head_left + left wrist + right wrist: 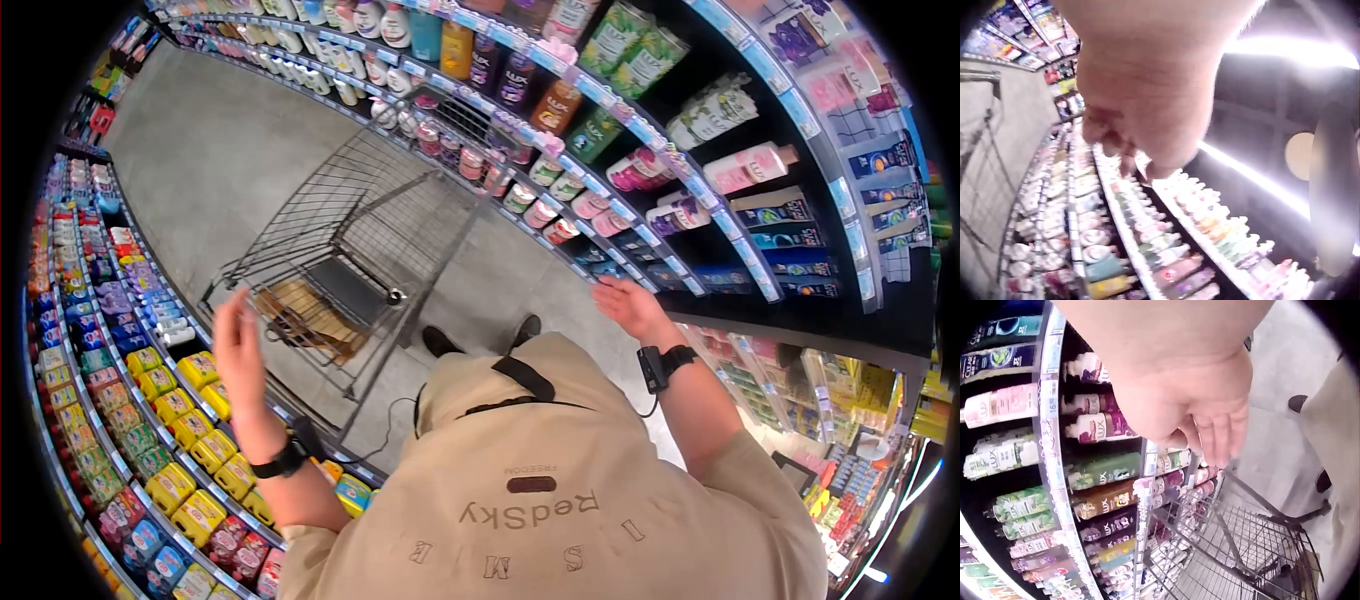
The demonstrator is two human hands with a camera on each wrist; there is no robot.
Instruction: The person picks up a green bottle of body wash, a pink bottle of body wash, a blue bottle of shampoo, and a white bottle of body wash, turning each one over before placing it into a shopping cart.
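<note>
My left hand (238,345) is raised in the air beside the handle end of a wire shopping cart (340,250), fingers relaxed, holding nothing. In the left wrist view the left hand (1135,125) hangs with loosely curled fingers over rows of bottles. My right hand (625,305) is stretched out flat and empty close to the right-hand shelves (700,215). The right wrist view shows the right hand (1210,425) with straight fingers in front of Lux bottles (1100,472), touching none of them. The cart (1241,550) lies below it.
Shelves of bottles and packs line both sides of the aisle, with yellow packs (170,405) low on the left. A brown flat item (300,310) lies in the cart. Grey floor (210,150) stretches ahead beyond the cart.
</note>
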